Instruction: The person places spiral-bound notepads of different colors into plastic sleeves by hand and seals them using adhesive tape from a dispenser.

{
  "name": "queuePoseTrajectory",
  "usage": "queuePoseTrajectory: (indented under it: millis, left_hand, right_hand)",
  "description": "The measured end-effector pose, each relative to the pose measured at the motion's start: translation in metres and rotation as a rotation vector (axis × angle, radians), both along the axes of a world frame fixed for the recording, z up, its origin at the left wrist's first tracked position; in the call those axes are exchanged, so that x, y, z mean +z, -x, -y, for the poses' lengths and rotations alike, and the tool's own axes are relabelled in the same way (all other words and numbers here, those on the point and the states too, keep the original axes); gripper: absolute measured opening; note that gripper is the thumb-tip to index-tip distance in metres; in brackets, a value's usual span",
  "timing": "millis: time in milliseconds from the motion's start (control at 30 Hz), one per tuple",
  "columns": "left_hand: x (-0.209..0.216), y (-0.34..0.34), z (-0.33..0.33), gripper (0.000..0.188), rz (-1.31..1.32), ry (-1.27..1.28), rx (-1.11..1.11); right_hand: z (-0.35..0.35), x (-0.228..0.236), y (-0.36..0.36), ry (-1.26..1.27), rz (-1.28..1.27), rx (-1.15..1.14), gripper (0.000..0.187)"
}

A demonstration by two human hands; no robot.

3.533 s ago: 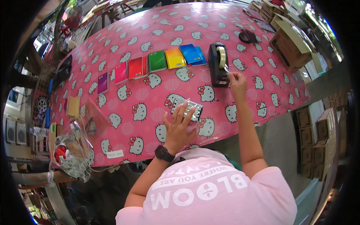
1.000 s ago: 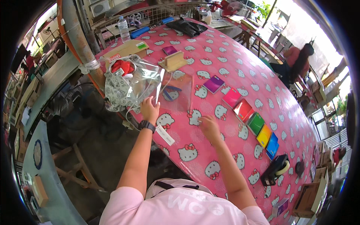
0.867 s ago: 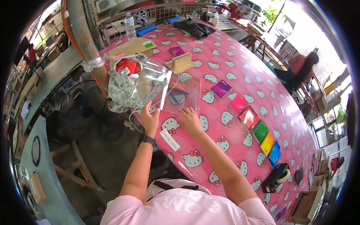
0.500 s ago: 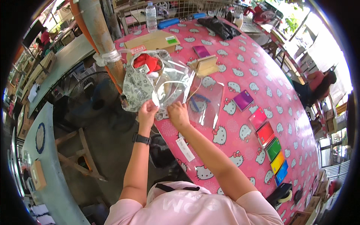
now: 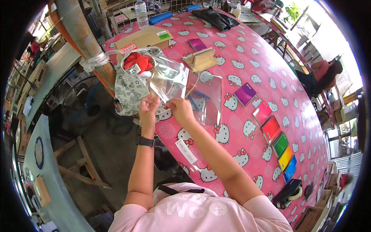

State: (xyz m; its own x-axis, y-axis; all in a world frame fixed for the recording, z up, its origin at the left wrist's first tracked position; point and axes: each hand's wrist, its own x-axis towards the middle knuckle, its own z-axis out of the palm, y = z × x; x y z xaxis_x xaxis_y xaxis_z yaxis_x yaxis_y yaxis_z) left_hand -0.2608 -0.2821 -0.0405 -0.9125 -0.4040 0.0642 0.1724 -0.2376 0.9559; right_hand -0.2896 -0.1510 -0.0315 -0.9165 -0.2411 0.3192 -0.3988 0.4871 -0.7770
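Note:
At the table's left edge lies a grey-white bag [image 5: 129,91] printed with small dark drawings, a bunched red cloth [image 5: 138,62] showing in its mouth. A shiny clear plastic sheet [image 5: 170,79] overlaps the bag's right side. My left hand [image 5: 149,107] is closed in a pinch at the sheet's lower edge, beside the bag. Close to its right, my right hand [image 5: 181,111] pinches the same lower edge, fingers curled. Another flat piece of clear plastic [image 5: 212,110] rests on the table just right of my right hand, with a blue item [image 5: 199,96] by it.
Left of the pink table [image 5: 239,131] stands a rusty post [image 5: 87,38]. A cardboard box [image 5: 145,38], water bottle [image 5: 141,15], black plastic bag [image 5: 216,18] and wooden holder [image 5: 201,60] sit farther back. Coloured notebooks [image 5: 271,128] line the right, near a tape dispenser [image 5: 288,193].
The view has shifted, so the table things sit a little farther left. Both hands remain at the plastic's lower edge, and the right hand's fingers have turned inward toward the left hand.

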Motion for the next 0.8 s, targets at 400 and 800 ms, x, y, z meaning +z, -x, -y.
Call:
queuePoseTrajectory:
  millis: [400, 800]
  left_hand:
    - [-0.005, 0.017, -0.035, 0.026, 0.196, -0.026, -0.159]
    - [0.011, 0.013, -0.059, 0.018, 0.1, -0.086, -0.488]
  right_hand:
    - [-0.061, 0.008, 0.005, 0.519, 0.758, 0.107, 0.018]
    - [-0.096, 0.009, -0.016, 1.123, 0.911, 0.092, 0.017]
